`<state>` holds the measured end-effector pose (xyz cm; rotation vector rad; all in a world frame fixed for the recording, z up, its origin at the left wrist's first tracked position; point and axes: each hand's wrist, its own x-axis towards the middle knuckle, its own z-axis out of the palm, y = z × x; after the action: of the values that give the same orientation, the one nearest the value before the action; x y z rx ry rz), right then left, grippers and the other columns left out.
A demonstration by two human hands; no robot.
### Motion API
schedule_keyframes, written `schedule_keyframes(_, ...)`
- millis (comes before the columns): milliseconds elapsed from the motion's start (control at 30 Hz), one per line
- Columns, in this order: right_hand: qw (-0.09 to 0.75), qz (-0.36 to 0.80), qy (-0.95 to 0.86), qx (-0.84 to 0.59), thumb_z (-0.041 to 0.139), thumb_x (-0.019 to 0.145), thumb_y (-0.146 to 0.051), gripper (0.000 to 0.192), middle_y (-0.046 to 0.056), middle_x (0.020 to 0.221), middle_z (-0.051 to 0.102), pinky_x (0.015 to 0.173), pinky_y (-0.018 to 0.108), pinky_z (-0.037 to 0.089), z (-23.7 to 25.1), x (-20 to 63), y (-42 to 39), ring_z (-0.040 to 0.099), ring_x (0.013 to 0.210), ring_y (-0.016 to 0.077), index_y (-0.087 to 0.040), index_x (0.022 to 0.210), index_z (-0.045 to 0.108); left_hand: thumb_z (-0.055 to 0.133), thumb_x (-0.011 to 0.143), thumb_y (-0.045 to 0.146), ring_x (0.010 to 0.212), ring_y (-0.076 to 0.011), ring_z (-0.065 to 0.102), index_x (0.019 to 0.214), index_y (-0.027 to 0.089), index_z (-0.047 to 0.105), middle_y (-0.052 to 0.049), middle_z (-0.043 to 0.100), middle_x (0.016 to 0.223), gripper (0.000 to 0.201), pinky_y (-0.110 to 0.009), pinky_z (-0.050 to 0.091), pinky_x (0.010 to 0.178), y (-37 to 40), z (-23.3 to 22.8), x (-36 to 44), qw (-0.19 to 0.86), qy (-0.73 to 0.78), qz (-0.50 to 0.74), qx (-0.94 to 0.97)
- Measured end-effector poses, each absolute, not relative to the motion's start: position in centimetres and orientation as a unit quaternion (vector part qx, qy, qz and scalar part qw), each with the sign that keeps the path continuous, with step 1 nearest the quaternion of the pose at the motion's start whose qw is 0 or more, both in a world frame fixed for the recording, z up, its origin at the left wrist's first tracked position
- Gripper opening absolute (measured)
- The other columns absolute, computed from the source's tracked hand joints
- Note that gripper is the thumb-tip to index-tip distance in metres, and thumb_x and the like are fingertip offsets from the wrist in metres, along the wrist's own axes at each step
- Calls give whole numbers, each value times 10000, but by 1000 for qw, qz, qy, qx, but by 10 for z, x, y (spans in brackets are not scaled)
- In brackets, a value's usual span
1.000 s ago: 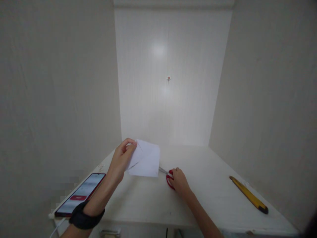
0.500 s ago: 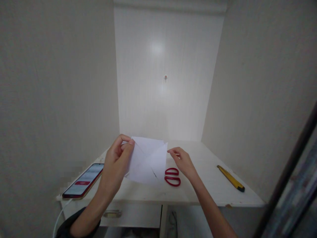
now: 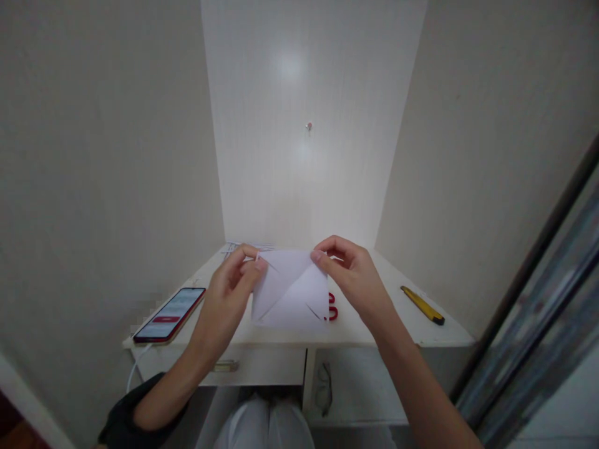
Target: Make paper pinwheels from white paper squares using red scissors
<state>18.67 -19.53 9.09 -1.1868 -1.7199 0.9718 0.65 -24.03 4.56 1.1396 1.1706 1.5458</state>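
Both hands hold one folded sheet of white paper (image 3: 290, 290) up in the air above the front half of the desk (image 3: 374, 324). The left hand (image 3: 229, 299) has its grip closed on the sheet's upper left corner, thumb and forefinger pinched together. The right hand (image 3: 358, 277) has its grip closed on the upper right corner in the same way, fingertips (image 3: 317, 255) on the top edge. The sheet hangs roughly upright, facing the person, and shows diagonal creases running from the top corners down toward the centre.

Red scissors (image 3: 332, 307) lie flat on the desk behind the paper; only part of the handles shows at the sheet's 3 o'clock edge. A phone (image 3: 169, 315) with its screen lit lies at 9 o'clock from the paper, near the desk's left front corner, a white cable (image 3: 133, 377) dropping from it. A yellow utility knife (image 3: 422, 304) lies at 3 o'clock, well apart from the scissors. Papers (image 3: 234, 247) lie at the rear of the desk, at 11 o'clock. Folded spectacles (image 3: 324, 390) sit in the open compartment beneath the desk.
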Motion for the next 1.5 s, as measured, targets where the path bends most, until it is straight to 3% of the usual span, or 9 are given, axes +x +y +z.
schedule_keyframes(100,409,341,-698,-479,649,816,-299,147,-9,727,630,587,245,413,99,180,-203,552,633,124,-176,738,636,715,759,321,703,-165,628,929,209,661,12,703,756,211,-222,484,607,-249,53,3,512,437,583,455)
schedule_keyframes(233,428,272,-719,-475,638,836,-257,124,14,760,659,625,267,467,111,169,-214,594,692,150,-183,737,631,791,678,317,768,-225,699,875,172,736,-57,783,839,251,-292,545,672,-254,64,2,559,459,549,419)
schedule_keyframes(467,469,106,-761,-436,642,858,-163,94,12,786,648,665,291,496,126,168,-221,607,737,158,-188,770,622,837,619,321,656,-191,674,779,161,756,-52,784,783,241,-260,519,588,-248,81,7,554,463,568,395)
schedule_keyframes(600,487,58,-769,-410,637,869,-138,129,15,798,641,665,293,494,136,170,-201,604,763,163,-201,762,603,840,622,319,672,-187,671,824,149,755,-54,779,808,278,-255,513,596,-224,91,13,547,457,573,404)
schedule_keyframes(767,528,-35,-778,-339,611,891,-108,115,54,889,648,801,342,504,144,165,-150,618,885,188,-204,828,607,830,645,320,592,-137,617,796,155,743,-7,743,717,240,-214,477,542,-166,94,16,516,449,615,391)
schedule_keyframes(1100,576,-196,-741,-283,608,862,-60,140,67,922,618,764,361,530,79,125,-20,613,885,195,-199,870,596,835,658,347,624,-142,641,828,167,743,3,750,725,264,-196,495,543,-44,43,-2,433,468,677,367)
schedule_keyframes(1267,590,-215,-727,-277,615,854,-71,164,53,967,617,789,363,545,41,114,15,623,926,199,-227,896,591,815,700,323,682,-153,670,819,178,741,14,751,734,201,-190,515,583,-12,13,-3,374,465,703,386)
schedule_keyframes(1367,589,-205,-735,-268,619,844,-75,177,68,1045,616,880,390,530,30,118,30,616,1034,222,-221,944,607,808,713,309,692,-154,686,859,183,745,11,761,768,202,-188,527,594,0,4,2,366,461,713,381)
schedule_keyframes(1500,557,-103,-779,-270,568,896,-195,170,126,1191,583,1011,443,458,21,132,41,545,1194,261,-168,1050,632,811,706,311,709,-155,690,900,194,745,8,766,808,237,-186,537,602,14,-2,5,358,473,712,377)
